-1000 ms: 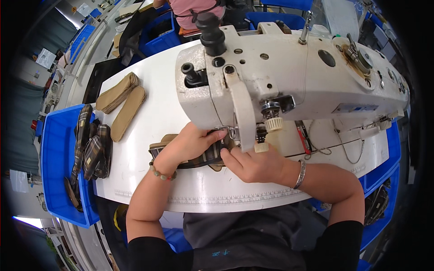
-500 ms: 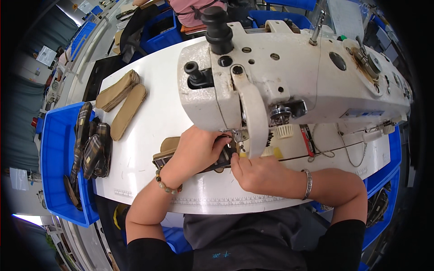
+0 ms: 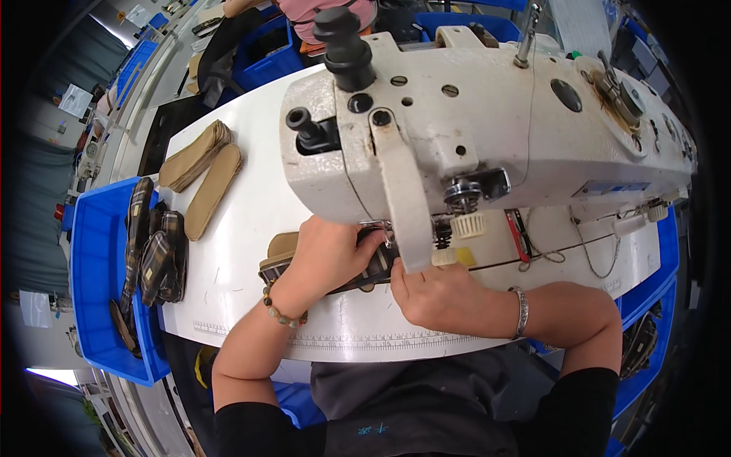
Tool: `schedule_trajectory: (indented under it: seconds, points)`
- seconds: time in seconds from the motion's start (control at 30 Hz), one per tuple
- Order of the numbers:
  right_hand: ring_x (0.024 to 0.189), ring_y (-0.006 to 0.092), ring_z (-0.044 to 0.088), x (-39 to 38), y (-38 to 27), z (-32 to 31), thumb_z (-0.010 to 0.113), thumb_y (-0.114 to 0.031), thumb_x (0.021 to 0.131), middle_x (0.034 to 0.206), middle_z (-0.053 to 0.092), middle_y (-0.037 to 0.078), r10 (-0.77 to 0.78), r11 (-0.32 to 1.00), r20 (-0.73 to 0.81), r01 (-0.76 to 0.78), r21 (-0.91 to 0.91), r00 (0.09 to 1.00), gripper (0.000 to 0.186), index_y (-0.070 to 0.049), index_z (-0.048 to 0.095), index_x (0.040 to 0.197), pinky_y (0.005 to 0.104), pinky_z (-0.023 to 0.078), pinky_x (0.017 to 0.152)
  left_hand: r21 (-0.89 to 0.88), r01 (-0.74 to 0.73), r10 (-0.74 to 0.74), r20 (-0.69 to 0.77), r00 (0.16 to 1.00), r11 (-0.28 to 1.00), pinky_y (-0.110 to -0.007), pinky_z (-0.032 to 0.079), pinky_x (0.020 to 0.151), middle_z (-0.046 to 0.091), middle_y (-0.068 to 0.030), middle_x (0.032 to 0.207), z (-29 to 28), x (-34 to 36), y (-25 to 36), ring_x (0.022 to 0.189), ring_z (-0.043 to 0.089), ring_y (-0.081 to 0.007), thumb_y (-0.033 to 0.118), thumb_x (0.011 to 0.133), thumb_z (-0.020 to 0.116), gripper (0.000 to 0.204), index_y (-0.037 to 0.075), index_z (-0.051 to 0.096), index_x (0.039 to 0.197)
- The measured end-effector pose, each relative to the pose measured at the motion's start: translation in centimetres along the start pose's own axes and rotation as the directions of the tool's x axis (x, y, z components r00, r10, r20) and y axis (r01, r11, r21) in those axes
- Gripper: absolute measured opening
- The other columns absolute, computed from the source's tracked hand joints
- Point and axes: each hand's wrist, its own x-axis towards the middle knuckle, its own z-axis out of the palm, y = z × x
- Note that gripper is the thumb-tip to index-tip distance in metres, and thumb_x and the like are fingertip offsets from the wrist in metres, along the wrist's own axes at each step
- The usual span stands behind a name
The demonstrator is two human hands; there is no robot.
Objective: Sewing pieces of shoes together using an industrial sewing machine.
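Surroundings: a white sewing machine [image 3: 487, 129] spans the white work table [image 3: 251, 221]; its head overhangs the sewing area and hides the needle zone from the head camera.
Obstruction: the machine's front cover arm [image 3: 403, 206] crosses in front of the workpiece, between the two hands.
Left of table: a stack of tan insole pieces [image 3: 202, 171] lies well apart from the hands; a blue bin [image 3: 91, 251] beside the table edge holds plaid pieces [image 3: 156, 255].
Workpiece: a plaid-topped sole piece [image 3: 285, 255] lies flat on the table under the machine head; only its left end and lower edge show.
Left hand [image 3: 327, 255]: palm down on the workpiece, fingers curled, pressing it toward the needle zone; beaded bracelet at the wrist.
Right hand [image 3: 434, 293]: just right of the workpiece, fingers bent and touching its edge; exact pinch cannot be told. Metal bangle at the wrist.
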Motion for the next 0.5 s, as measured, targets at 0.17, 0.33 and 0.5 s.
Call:
schedule_trajectory:
  seconds: [0.17,0.33,0.5]
  points:
    - [0.045,0.0108,0.054,0.0,0.1,0.1,0.065,-0.013,0.068,0.054,0.052,0.000,0.021,0.999,0.004,-0.021,0.041,1.000,0.025,0.003,0.071,0.086,0.0266,0.039,0.041,0.009,-0.007,0.008,-0.096,0.995,1.000,-0.042,0.052,0.055,0.068,-0.0135,0.069,0.5,0.1,0.1,0.061,0.067,-0.0338,0.025,0.084,0.070,0.018,0.008,0.072,0.085]
    - [0.044,0.0114,0.055,0.3,0.1,-0.2,0.064,-0.011,0.067,0.052,0.051,0.000,0.055,0.993,0.024,-0.057,0.099,0.998,0.011,-0.001,0.066,0.072,0.0280,0.039,0.041,0.084,0.028,-0.022,-0.078,0.997,0.996,-0.043,0.053,0.056,0.067,-0.0141,0.069,0.7,0.2,0.2,0.061,0.066,-0.0347,0.027,0.087,0.065,0.020,0.009,0.068,0.081]
    - [0.044,0.0117,0.055,0.2,0.2,0.0,0.064,-0.012,0.066,0.052,0.051,0.000,0.060,0.992,0.043,-0.064,0.106,0.997,0.013,-0.001,0.066,0.073,0.0283,0.040,0.041,0.074,0.058,-0.057,-0.016,0.998,0.996,-0.044,0.053,0.056,0.066,-0.0149,0.067,1.2,0.4,-0.3,0.061,0.065,-0.0363,0.027,0.088,0.064,0.020,0.008,0.065,0.080]
